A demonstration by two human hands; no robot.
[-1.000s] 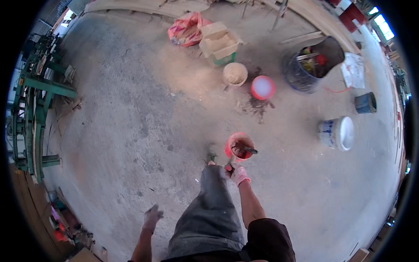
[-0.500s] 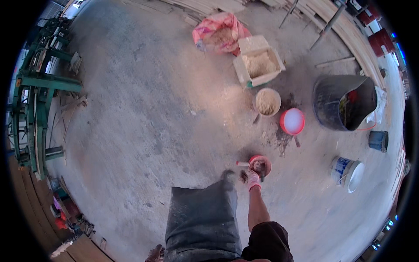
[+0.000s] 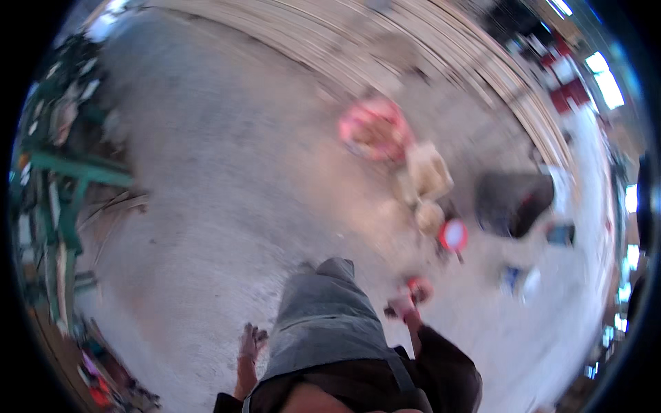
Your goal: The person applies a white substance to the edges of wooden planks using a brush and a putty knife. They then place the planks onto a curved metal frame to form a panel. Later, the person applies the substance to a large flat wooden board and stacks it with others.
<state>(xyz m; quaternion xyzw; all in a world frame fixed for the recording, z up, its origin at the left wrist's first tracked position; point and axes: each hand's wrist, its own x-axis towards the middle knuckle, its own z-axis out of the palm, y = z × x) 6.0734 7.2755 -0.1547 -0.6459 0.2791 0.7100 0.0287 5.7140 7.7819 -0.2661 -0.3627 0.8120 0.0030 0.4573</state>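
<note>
My right hand (image 3: 401, 305), in a pale pinkish glove with dark fingertips, is closed at the near side of a small red pan (image 3: 419, 290). Motion smears the exact grip. Something greyish-brown lies inside the pan. On the other side of my grey apron (image 3: 327, 313), my left hand (image 3: 253, 340) hangs with its fingers apart and nothing in them. Farther ahead on the floor, a red bowl (image 3: 453, 235) with white contents stands beside a round tub (image 3: 429, 217) of pale material.
A pale box (image 3: 428, 172) and a pink sack (image 3: 375, 129) stand farther off. To the right are a large dark tub (image 3: 506, 201), a blue bucket (image 3: 560, 235) and a white-and-blue bucket (image 3: 521, 281). Long boards (image 3: 303, 41) line the back; a green metal frame (image 3: 76, 168) stands left.
The view has shifted and blurred; I appear more upright. My left hand has come fully into sight. My right hand remains at the red pan, now lower in the picture.
</note>
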